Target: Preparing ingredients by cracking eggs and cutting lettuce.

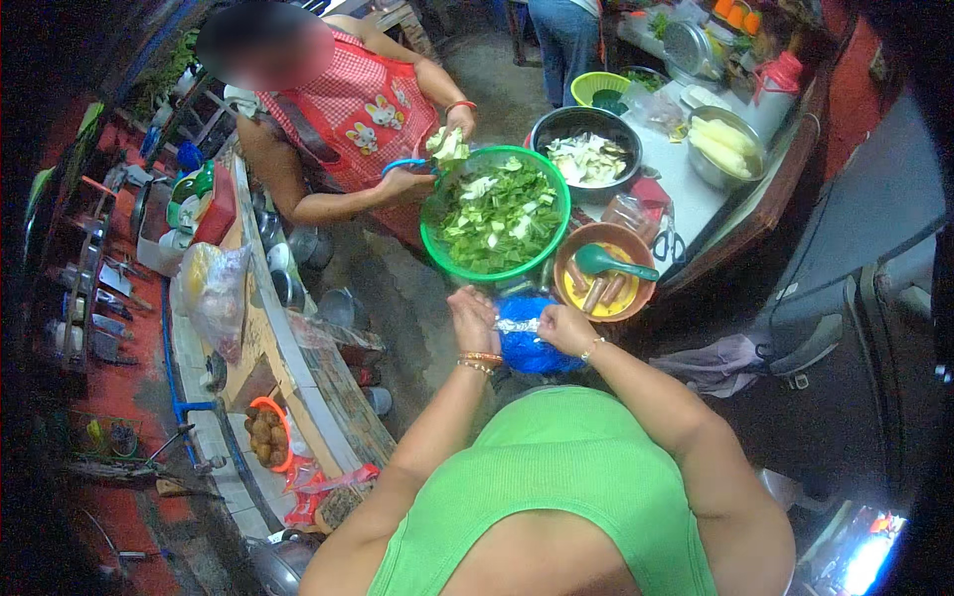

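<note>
Between my two hands a thin whitish strip [518,325], perhaps a wrapper or foil, is stretched over a blue plastic bag or bowl [540,352]. My left hand [474,320] grips the strip's left end, and my right hand [568,329] pinches its right end. Just beyond my right hand stands a brown bowl [564,257] with yellow liquid, several sausage-like pieces and a green spoon [607,262]. Farther off, a green basin [564,223] holds cut leafy greens [499,216]. A co-worker's hands hold blue-handled scissors [403,165] and a pale leafy piece [449,145] over its rim.
A dark-rimmed pot [637,141] of chopped pale vegetables stands on the white table [689,201], near black-handled scissors [668,246] and a metal bowl [727,179] of peeled pale produce. Along the left runs a counter [298,357] with a plastic bag [216,298] and an orange basket [287,432].
</note>
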{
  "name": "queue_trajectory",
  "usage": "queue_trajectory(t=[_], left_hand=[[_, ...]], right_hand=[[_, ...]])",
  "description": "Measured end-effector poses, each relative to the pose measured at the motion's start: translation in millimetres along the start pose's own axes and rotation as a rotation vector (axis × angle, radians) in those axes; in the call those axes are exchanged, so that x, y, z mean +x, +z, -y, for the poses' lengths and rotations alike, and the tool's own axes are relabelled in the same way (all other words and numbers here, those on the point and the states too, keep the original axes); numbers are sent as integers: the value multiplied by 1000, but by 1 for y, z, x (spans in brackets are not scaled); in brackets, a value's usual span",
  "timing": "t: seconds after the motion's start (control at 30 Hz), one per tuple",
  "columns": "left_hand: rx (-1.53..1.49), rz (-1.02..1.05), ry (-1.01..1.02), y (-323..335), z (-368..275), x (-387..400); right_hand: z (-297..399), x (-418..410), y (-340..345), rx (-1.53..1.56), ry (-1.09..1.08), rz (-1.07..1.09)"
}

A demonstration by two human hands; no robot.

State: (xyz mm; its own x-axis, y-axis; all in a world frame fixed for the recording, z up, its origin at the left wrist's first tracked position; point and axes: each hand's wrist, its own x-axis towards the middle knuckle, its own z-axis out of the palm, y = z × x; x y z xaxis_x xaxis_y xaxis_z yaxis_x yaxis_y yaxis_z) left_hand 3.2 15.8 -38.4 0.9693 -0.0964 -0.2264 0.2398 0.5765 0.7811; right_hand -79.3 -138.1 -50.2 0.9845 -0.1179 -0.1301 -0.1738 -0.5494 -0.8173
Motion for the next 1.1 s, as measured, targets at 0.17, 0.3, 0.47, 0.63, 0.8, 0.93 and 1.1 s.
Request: queue_trajectory(t=[0.17,0.3,0.47,0.63,0.8,0.93,1.1], left_hand=[[-60,-13,-72,-12,-1,2],[-152,-127,-98,-27,-7,16],[-143,-107,-289,-53,2,24],[-34,-102,-446,-49,36,0],[-133,32,-479,-29,38,-13],[-207,187,-469,-47,39,-2],[-61,85,-651,1,6,-33]], right_hand=[[6,8,7,-120,-52,-20],[3,4,1,-211,-15,-20],[-17,-1,-12,-468,-5,20],[-35,14,21,-658,-3,49],[15,1,9,249,-79,88],[19,-1,5,328,69,138],[8,-4,10,353,160,17]])
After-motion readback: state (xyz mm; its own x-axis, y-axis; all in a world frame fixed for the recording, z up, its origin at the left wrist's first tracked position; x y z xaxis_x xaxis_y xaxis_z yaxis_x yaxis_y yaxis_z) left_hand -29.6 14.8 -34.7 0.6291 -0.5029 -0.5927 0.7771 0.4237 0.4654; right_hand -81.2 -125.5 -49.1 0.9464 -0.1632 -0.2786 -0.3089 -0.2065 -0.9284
